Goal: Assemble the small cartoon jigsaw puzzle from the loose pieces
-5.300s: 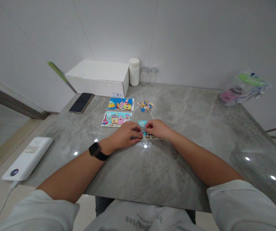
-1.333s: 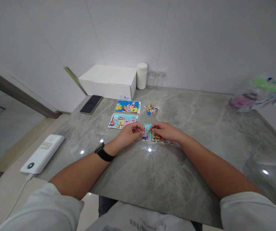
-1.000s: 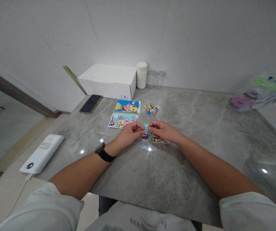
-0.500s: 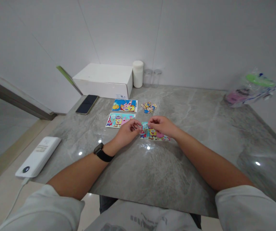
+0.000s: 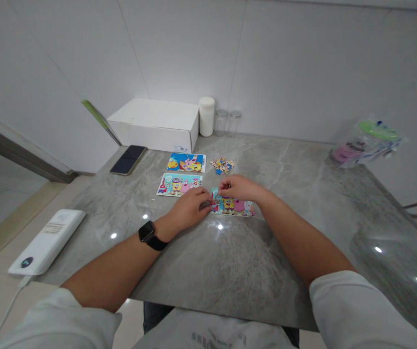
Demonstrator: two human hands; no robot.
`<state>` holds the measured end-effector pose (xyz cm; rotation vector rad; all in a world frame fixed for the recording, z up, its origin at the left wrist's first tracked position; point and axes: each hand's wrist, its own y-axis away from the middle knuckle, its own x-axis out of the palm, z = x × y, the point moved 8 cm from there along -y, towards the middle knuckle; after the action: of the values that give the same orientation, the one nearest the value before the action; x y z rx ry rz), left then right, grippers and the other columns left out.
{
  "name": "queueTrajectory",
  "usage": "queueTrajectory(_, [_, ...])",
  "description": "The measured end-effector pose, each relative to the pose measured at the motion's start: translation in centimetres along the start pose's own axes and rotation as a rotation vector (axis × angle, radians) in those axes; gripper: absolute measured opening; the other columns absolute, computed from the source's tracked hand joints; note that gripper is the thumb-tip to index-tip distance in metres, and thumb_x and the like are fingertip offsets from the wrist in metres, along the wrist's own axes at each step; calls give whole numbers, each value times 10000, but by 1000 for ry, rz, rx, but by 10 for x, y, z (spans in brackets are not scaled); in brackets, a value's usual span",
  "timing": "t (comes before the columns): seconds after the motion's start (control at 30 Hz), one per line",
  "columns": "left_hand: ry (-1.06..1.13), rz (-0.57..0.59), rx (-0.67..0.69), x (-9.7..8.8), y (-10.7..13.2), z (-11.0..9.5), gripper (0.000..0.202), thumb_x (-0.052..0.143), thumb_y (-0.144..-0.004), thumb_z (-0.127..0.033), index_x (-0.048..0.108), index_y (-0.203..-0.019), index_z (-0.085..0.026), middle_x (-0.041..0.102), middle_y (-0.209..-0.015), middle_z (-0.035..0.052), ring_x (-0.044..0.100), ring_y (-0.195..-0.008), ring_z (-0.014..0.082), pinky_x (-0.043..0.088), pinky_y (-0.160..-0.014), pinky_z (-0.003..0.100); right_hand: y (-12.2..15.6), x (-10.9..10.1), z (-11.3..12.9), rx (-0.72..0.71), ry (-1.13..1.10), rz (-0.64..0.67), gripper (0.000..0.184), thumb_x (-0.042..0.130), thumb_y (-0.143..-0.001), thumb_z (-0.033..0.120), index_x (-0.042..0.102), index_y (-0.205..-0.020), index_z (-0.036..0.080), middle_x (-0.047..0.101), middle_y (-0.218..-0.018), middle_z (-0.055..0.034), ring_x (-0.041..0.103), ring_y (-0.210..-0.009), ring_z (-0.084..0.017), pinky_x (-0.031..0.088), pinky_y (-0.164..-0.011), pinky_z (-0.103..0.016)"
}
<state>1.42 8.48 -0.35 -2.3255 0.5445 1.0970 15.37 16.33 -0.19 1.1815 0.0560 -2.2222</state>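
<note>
A partly covered jigsaw puzzle (image 5: 239, 206) with colourful cartoon figures lies flat on the table in front of me. At its left edge, my left hand (image 5: 193, 205) rests with bent fingers and thumb closed on the border. Above the puzzle's upper left part is my right hand (image 5: 240, 188), thumb and fingertips pinched together. Whatever sits in that pinch is too small to make out. A heap of loose puzzle pieces (image 5: 223, 166) lies just beyond. To the left are a cartoon picture card (image 5: 179, 184) matching the puzzle and a blue picture card (image 5: 185, 162).
A phone (image 5: 128, 160) and a white box (image 5: 153, 123) are at the back left, beside a white bottle (image 5: 206, 117) and two clear jars (image 5: 221, 123). A plastic-wrapped cup (image 5: 361, 145) stands far right. A white power bank (image 5: 48, 240) with a cable lies at the left edge.
My left hand has turned palm-down and its fingers have lowered onto the puzzle's left edge. My right hand has shifted slightly left, still pinched. The camera view has tilted a little.
</note>
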Motion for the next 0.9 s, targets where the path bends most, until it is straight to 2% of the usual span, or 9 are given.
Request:
queueTrajectory(0.27, [-13, 36, 24, 4, 0, -2, 177, 706, -931, -230, 749, -1100, -258, 706, -1232, 74, 654, -1156, 250, 501, -1070, 428, -5, 16, -6, -25, 42, 28, 100, 712, -871, 248, 791, -867, 186, 766, -799, -6, 643, -719, -139, 415, -644, -222])
queueTrajectory(0.9, [-34, 80, 17, 7, 1, -2, 199, 658, -972, -267, 742, -1152, -269, 716, -1232, 75, 647, -1165, 253, 485, -1074, 438, -3, 19, -3, 37, 188, -42, 136, 683, -891, 275, 793, -904, 196, 797, -884, -40, 676, -768, -161, 411, -664, -241])
